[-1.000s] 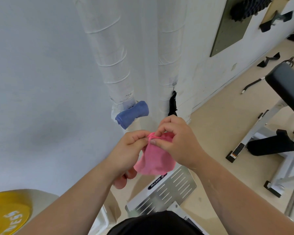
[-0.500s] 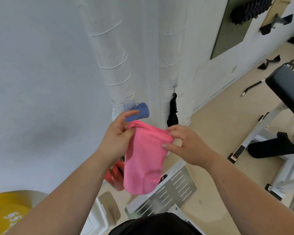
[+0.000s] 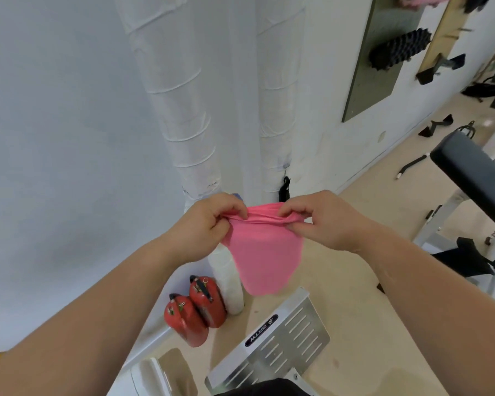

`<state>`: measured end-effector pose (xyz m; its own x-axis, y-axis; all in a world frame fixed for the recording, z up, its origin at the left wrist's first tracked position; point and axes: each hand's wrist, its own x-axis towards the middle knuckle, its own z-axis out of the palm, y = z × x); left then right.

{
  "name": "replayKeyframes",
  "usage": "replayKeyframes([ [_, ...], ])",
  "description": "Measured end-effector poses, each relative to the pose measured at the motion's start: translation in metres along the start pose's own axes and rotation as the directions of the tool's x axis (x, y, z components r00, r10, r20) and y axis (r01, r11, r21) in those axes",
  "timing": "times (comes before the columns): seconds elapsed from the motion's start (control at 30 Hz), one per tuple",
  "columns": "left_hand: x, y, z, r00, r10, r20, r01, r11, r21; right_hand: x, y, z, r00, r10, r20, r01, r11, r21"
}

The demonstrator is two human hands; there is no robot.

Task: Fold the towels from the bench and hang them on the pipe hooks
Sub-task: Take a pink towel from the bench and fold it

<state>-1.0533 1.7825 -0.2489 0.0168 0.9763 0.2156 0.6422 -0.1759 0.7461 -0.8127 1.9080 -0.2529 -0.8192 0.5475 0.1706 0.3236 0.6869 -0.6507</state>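
Hanging in front of the wrapped pipes (image 3: 180,115), the pink towel (image 3: 265,258) is gripped along its bunched top edge, with the left hand (image 3: 206,227) and the right hand (image 3: 329,221) each curled tight on a corner. That edge is stretched from 9 to 3 o'clock, while the cloth's long axis is pointed down toward 6 o'clock. A small hook (image 3: 285,166) is seen at 12 o'clock from the right hand, judged the nearer; a lift toward it is called for.
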Motion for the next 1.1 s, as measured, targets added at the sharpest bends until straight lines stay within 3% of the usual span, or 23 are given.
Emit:
replayKeyframes([
  [0.17,0.01,-0.006,0.0,0.991,0.045,-0.124,-0.018,0.976,0.215,-0.001,0.003,-0.005,0.986,0.012,0.169,0.031,0.967,-0.253],
  [0.33,0.007,-0.01,0.006,0.99,0.092,-0.103,-0.057,0.95,0.307,-0.009,-0.005,-0.008,0.992,0.01,0.128,0.012,0.986,-0.163],
  [0.47,-0.004,-0.018,0.016,0.985,-0.078,-0.151,0.1,0.985,0.139,-0.013,-0.009,-0.003,1.0,-0.01,0.0,0.01,0.996,-0.091],
  [0.6,-0.005,-0.015,0.026,0.96,-0.224,-0.168,0.212,0.973,-0.088,-0.012,-0.012,0.008,0.987,0.074,-0.144,-0.051,0.986,0.156],
  [0.73,-0.007,-0.014,0.019,0.97,-0.241,0.03,0.243,0.953,-0.179,-0.009,-0.014,0.014,0.976,0.169,-0.135,-0.111,0.927,0.358],
  [0.9,0.003,0.015,0.005,0.952,-0.131,0.277,0.207,0.942,-0.265,-0.008,-0.023,0.014,0.987,0.123,-0.098,-0.052,0.843,0.535],
  [1.1,0.027,0.039,-0.003,0.928,-0.074,0.364,0.206,0.918,-0.339,-0.006,-0.026,0.014,0.982,0.095,-0.161,0.006,0.843,0.538],
])
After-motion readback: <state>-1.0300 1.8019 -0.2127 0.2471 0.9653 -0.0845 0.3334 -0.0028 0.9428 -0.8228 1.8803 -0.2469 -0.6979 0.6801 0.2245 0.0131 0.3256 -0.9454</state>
